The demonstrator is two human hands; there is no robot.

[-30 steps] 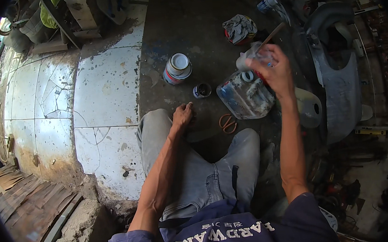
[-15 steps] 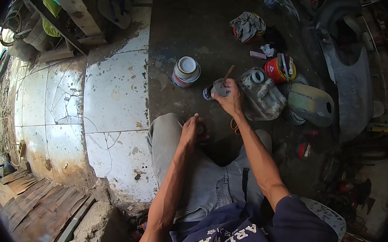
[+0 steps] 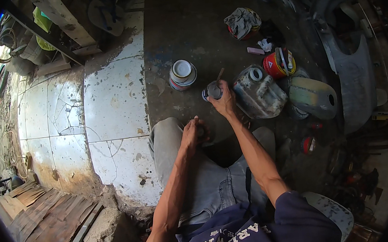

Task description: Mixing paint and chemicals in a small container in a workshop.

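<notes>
My right hand is closed round a clear cup low over the dark floor. A thin brown stick leans out of the cup beyond my fingers. Against the cup's left side shows part of a small can, mostly covered by it. My left hand is held by my left knee, its fingers curled round a small dark, round thing that I cannot make out. Beyond the cup, to the left, stands a paint can with a pale lid. A smeared translucent jug lies right of my right hand.
Right of the jug are a red tin and a curved greenish panel. Farther off stands a tin with crumpled paper, near a pink block. White tiles cover the left. A large grey panel stands far right.
My head view has turned a little, so the scene shifts. The stick in the cup stands slightly more upright, and my right fingers sit a little farther left. My left hand stays by the knee.
</notes>
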